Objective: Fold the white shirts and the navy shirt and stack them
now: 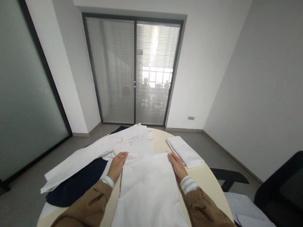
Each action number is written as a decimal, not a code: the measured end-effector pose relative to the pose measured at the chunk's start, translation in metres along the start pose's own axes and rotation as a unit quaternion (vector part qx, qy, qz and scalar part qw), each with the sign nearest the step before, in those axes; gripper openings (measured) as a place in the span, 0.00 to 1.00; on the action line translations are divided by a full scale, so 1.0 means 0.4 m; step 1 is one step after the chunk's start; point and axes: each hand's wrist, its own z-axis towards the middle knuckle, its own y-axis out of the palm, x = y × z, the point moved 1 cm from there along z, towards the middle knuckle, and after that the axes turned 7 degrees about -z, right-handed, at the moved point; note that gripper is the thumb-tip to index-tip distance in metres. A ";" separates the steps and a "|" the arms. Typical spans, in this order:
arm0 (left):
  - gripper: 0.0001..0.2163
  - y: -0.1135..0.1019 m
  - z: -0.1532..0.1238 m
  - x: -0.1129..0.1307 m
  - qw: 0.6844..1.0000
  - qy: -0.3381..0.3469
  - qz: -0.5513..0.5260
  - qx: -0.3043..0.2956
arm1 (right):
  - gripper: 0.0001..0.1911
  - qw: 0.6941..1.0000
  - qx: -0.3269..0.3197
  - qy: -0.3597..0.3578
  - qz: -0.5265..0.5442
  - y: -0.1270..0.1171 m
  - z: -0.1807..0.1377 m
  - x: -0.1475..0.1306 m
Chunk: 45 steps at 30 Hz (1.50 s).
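Note:
A white garment [147,191] lies spread lengthwise on the round, cream-coloured table [215,189], its near end running out of the bottom of the view. My left hand [117,165] grips its far left corner, fingers closed on the edge. At the far right corner my right hand [178,165] holds the opposite edge, thumb on top. Just beyond my right hand rests a folded white cloth [185,152]. Left of my left hand, a loose white garment with a long sleeve-like strip [88,157] lies across dark navy fabric [80,184].
A black office chair [287,191] stands at the right, with white cloth or papers [253,213] on its seat. Beyond the table is a glass partition with blinds [153,73]. A frosted glass panel [23,86] is on the left.

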 end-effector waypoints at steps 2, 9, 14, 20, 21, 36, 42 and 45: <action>0.22 -0.011 0.009 0.004 0.998 0.025 0.047 0.032 | 0.25 0.999 -0.039 0.009 0.035 0.007 -0.007 -0.007; 0.18 -0.023 0.019 0.016 0.984 0.091 0.131 0.074 | 0.27 0.995 -0.065 -0.008 0.070 0.021 -0.018 -0.030; 0.19 -0.011 0.016 0.001 0.990 0.094 0.084 0.055 | 0.31 0.996 -0.059 0.031 0.059 0.031 -0.035 -0.043; 0.19 -0.006 0.006 -0.029 0.997 0.014 0.077 0.012 | 0.32 0.991 -0.099 0.040 0.077 0.042 -0.045 -0.043; 0.19 -0.005 0.005 -0.032 0.997 0.001 0.078 0.001 | 0.31 0.992 -0.092 0.032 0.080 0.042 -0.042 -0.040; 0.34 0.032 -0.031 -0.050 0.996 -0.058 -0.047 -0.049 | 0.37 0.993 0.055 -0.051 0.088 0.036 0.076 -0.018; 0.23 0.035 -0.014 -0.047 0.993 0.114 0.003 0.014 | 0.46 0.993 -0.035 -0.009 0.108 0.052 0.055 -0.027; 0.19 0.025 0.005 -0.049 0.988 0.146 0.021 0.055 | 0.58 0.989 -0.098 0.042 0.105 0.046 0.031 -0.034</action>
